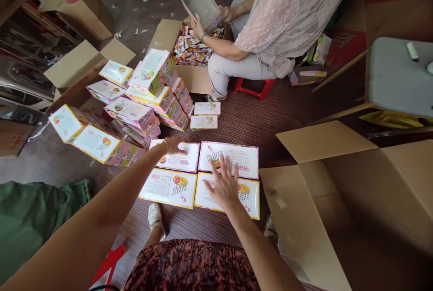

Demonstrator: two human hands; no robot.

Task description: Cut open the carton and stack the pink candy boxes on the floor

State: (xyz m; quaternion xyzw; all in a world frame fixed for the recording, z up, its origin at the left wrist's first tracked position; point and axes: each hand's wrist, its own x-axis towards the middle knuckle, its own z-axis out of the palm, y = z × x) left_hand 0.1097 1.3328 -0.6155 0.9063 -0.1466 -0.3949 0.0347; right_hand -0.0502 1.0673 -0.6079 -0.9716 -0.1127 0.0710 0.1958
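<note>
Four is avoided here: several printed cartons lie in a two-by-two block before me. My left hand [175,145], with a bracelet at the wrist, rests fingers outstretched over the far left carton [187,158], which has a purple edge. Spread wide, my right hand [224,185] reaches across the near right carton [250,198], yellow-edged, its fingertips over the far right carton [248,160]. The near left carton [155,187] shows printed grapefruit and lettering. Neither hand is gripping anything.
Stacked fruit-printed cartons [149,72] stand at the left, with two small boxes [204,122] beside them. A large open cardboard box [318,196] is at my right. Ahead, a seated co-worker [291,20] tilts a container [201,4] over a box of small packets [194,47].
</note>
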